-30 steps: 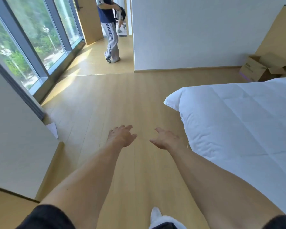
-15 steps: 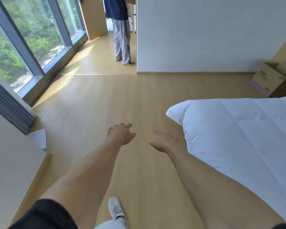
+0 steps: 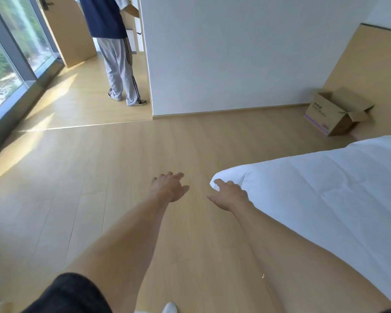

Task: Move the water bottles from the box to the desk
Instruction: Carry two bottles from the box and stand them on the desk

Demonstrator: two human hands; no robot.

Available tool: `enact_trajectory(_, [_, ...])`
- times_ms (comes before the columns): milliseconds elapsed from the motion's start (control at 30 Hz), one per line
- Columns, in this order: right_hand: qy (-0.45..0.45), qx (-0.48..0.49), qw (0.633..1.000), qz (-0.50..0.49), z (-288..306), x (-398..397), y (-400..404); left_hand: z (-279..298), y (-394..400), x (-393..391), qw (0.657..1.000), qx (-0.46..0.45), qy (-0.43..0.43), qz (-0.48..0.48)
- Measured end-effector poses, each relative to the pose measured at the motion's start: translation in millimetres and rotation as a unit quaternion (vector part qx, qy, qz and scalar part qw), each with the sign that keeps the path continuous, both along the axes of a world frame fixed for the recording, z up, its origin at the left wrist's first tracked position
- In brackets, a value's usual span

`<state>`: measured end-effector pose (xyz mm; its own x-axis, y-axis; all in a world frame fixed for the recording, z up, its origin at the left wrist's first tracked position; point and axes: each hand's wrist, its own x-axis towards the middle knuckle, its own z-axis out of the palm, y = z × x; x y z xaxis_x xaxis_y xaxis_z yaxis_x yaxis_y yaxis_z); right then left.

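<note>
Both arms were stretched out in front over the wood floor (image 3: 99, 168), nothing in either hand. The left hand (image 3: 168, 187) hung palm down with its fingers (image 3: 176, 176) loosely spread and a bit relaxed, holding nothing. The right hand (image 3: 229, 196) was much the same, fingers slack and empty, hovering right at the corner of the bed (image 3: 325, 188), which had a white quilt on it and filled the right side of the view. Couldn't tell whether that hand was actually brushing the quilt or just above it.

The box (image 3: 335, 112) was way off at the far right, sitting on the floor against a tan wall panel (image 3: 370, 64), flaps folded open. It was well apart from both hands. Couldn't see inside it from there, so no bottles were visible.

A white wall (image 3: 235, 53) ran across the middle of the room. Past its left edge another person (image 3: 115, 53) stood with their back turned, in a dark blue top and grey striped track pants. Big windows (image 3: 7, 64) ran along the left, with sun patches on the floor near them. A white shoe tip (image 3: 169, 308) poked in at the bottom edge.
</note>
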<state>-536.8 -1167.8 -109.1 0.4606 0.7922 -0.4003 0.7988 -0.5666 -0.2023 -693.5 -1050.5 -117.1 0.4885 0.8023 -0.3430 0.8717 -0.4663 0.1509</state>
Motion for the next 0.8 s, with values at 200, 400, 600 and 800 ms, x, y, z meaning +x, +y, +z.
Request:
enact_trajectory(200, [-0.003,0.005,1.0,-0.023,-2,30,88,0,98,38,1.0,-0.003,0.0,-0.023])
enact_trajectory(400, [0.021,0.007,0.999,-0.041,-14,80,178,-13,178,89,0.999,0.002,0.01,-0.053])
enact_trajectory(600, [0.028,0.006,0.999,-0.039,-34,147,289,-19,281,150,0.999,0.007,0.031,-0.042])
enact_trajectory(800, [0.036,0.013,0.999,-0.03,-23,223,395,0,385,223,0.999,0.01,0.037,-0.02])
